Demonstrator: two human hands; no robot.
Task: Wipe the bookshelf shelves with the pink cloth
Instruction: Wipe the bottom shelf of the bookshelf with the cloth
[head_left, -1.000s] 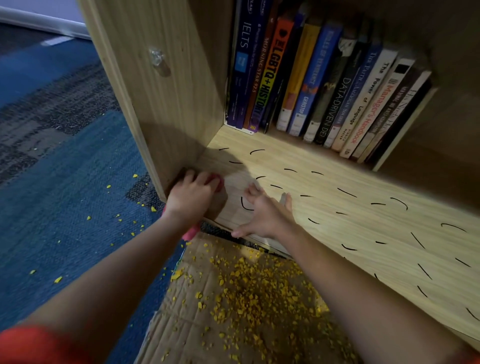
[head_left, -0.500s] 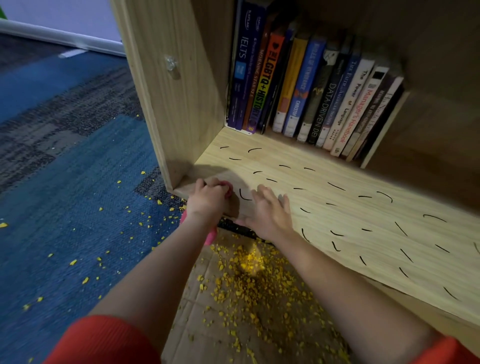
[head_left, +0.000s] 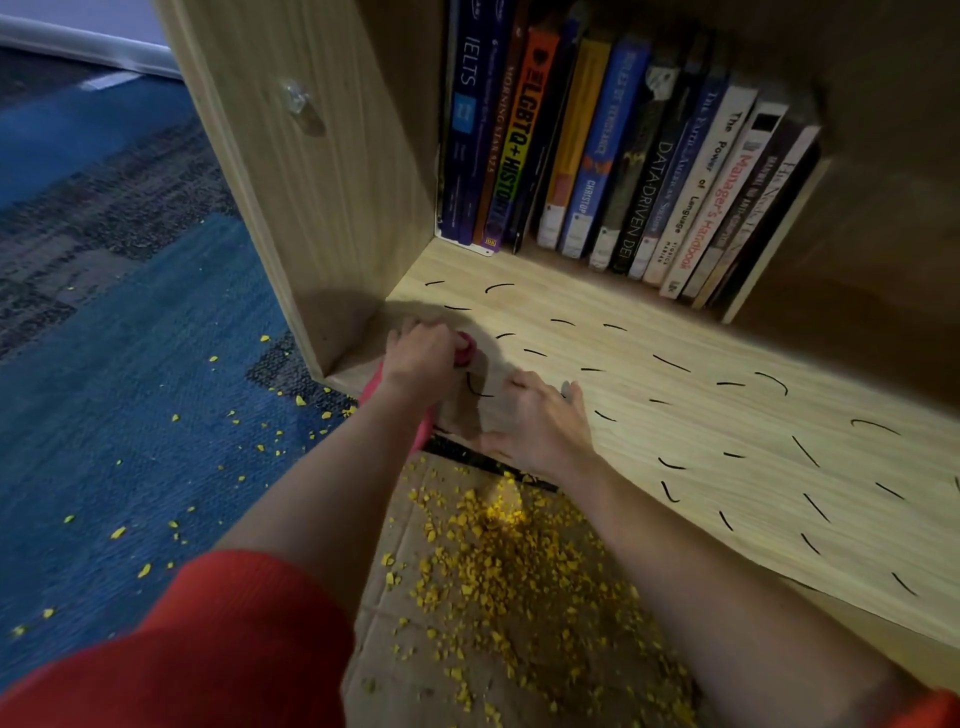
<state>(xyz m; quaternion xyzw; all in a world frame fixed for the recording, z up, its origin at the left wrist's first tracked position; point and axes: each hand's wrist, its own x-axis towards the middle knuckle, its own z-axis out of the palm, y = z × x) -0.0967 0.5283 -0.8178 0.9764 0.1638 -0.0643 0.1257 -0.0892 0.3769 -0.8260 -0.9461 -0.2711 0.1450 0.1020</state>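
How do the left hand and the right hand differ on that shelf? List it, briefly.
The left hand grips the pink cloth with curled fingers; the right hand holds nothing and lies flat, fingers straight. The left hand is in the corner by the side panel; the right hand sits further right, at the front edge. Both are down on the shelf with the black marks.

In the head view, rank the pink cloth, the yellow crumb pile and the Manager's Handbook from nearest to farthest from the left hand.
1. pink cloth: gripped in the left hand, at the shelf front left corner.
2. yellow crumb pile: just in front of the shelf, lower right.
3. Manager's Handbook: upright at the back right.
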